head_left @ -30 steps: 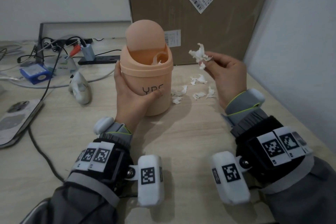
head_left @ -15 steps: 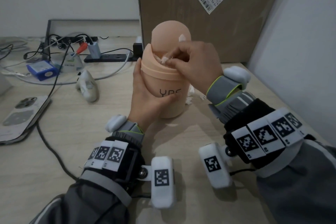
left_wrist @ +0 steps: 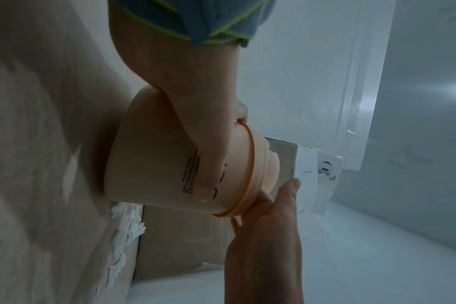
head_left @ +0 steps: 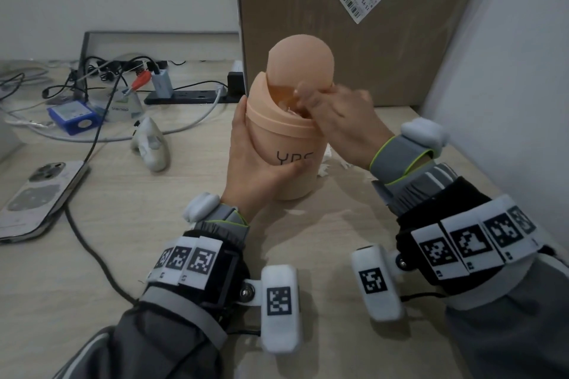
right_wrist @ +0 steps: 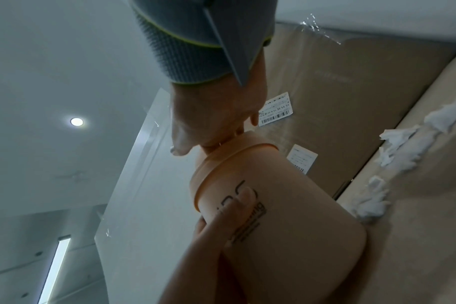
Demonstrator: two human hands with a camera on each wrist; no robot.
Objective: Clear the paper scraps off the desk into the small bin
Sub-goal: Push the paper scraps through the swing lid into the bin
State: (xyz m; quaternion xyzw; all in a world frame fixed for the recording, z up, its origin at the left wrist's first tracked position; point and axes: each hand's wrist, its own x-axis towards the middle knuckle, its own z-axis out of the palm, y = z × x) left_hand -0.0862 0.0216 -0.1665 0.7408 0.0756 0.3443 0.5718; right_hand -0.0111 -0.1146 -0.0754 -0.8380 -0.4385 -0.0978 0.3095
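Small peach bin [head_left: 288, 144] stands upright on the wooden surface [head_left: 154, 224], toward the far right part, just in front of a large cardboard box [head_left: 354, 24] at the far edge. Domed swing lid is seen tipped, slot open toward the near side.

Left hand [head_left: 252, 160] is wrapped round the bin's body: thumb laid across the printed lettering on the near face, fingers [left_wrist: 241, 115] curled round the far side just under the rim band.

Right hand [head_left: 338, 123] is placed at the lid opening, fingers [head_left: 303, 94] bunched at the slot mouth. Image there is blurred; whether a scrap is pinched cannot be told. In the right wrist view the fingertips are seen pressed together against the lid edge.

Paper scraps [right_wrist: 403, 144] are spread on the surface right of the bin, between it and the box; a few white bits [head_left: 326, 168] show just beside the bin's base under the right wrist.

Toward the left edge: a phone [head_left: 40, 191] lying back up with a dark cable [head_left: 89, 252] running from it toward the near edge. At the far left: a tangle of cables [head_left: 101, 71], a blue box [head_left: 74, 117].
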